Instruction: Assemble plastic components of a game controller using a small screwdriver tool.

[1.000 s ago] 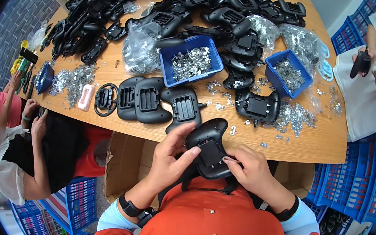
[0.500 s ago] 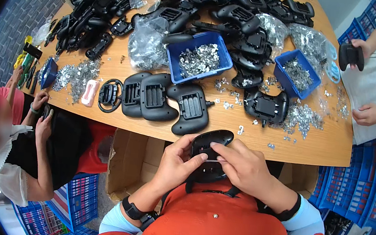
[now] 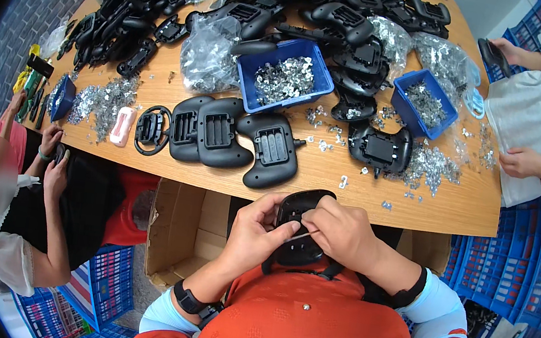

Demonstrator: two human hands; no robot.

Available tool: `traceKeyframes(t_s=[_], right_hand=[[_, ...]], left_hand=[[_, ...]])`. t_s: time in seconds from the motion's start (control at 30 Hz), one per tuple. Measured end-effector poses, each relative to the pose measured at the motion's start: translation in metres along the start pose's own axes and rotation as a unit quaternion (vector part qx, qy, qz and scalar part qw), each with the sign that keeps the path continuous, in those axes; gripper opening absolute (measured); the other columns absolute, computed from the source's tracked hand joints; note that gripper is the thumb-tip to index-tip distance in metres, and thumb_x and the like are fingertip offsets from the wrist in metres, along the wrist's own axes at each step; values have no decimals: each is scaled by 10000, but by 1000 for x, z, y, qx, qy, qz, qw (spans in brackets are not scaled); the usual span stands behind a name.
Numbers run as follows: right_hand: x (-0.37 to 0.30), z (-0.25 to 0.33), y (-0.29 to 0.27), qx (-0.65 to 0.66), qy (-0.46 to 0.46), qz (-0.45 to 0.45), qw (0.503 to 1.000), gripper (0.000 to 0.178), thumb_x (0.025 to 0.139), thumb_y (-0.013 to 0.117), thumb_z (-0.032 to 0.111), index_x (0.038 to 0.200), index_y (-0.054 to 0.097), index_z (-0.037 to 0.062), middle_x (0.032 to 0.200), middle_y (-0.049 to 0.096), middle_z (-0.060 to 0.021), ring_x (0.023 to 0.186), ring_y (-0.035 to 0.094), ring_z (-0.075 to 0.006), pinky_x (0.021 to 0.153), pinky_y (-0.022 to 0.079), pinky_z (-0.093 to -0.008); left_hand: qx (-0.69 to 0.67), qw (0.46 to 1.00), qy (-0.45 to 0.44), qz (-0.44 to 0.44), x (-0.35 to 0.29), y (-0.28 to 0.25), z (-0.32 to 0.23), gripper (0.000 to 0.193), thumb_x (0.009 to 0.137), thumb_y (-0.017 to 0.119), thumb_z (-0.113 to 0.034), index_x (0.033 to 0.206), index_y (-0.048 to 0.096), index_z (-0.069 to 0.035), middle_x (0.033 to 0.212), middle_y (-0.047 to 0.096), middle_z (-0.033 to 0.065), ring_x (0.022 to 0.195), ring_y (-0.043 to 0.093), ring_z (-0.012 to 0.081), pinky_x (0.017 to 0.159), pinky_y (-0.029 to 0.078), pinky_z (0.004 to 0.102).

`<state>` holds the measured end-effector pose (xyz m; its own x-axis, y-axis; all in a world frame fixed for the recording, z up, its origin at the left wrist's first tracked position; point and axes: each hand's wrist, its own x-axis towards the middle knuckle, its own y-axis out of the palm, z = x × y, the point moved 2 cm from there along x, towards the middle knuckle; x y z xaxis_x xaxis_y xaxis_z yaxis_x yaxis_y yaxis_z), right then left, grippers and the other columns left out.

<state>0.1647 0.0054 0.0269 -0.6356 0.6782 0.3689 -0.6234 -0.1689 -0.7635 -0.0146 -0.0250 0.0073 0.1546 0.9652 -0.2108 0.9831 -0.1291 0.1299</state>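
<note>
My left hand (image 3: pixel 262 229) grasps a black game controller (image 3: pixel 297 253), the thumb bent over its facing side and the other fingers wrapped behind its left edge. My right hand (image 3: pixel 340 230) is nearly closed: thumb and forefinger are pinched together on a thin pale strip (image 3: pixel 306 235) that runs across the controller toward my left thumb; the strip is too small to identify. The remaining right fingers curl in above the pinch.

The controller is tilted up in front of my chest, just off the worktop's (image 3: pixel 201 179) near edge, its upper rim overlapping that edge in view. Both forearms rise from below and angle inward, wrists bent so that my hands nearly meet.

Along the near edge, left of my hands, lie a row of three black controllers (image 3: pixel 219 134). Behind them sits a blue tray (image 3: pixel 322 74) of small metal pieces. A second blue tray (image 3: pixel 407 115) stands toward the right edge. Black parts (image 3: pixel 149 2) heap up at the far left corner.
</note>
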Motion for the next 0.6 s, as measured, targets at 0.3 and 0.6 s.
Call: traceKeyframes(t_s=[0.3,0.6], right_hand=[[10,11,-10,-89,-53,22,994,284,772,659,132,1046,651,57,811,528,-42,596,594,-157,492,483,-302],[17,14,-2,-52,7,-1,999,129,781,656,103,879,591,50,802,520,-73,594,608,-201,485,488,-326]], left_hand=[[133,991,24,-16,4,-3,-3,391,821,711,-10,1197,605,1,858,669,47,743,590,50,655,503,236],[235,964,121,-24,6,2,-12,463,764,719,-26,1213,607,-22,955,672,147,808,663,243,740,530,320]])
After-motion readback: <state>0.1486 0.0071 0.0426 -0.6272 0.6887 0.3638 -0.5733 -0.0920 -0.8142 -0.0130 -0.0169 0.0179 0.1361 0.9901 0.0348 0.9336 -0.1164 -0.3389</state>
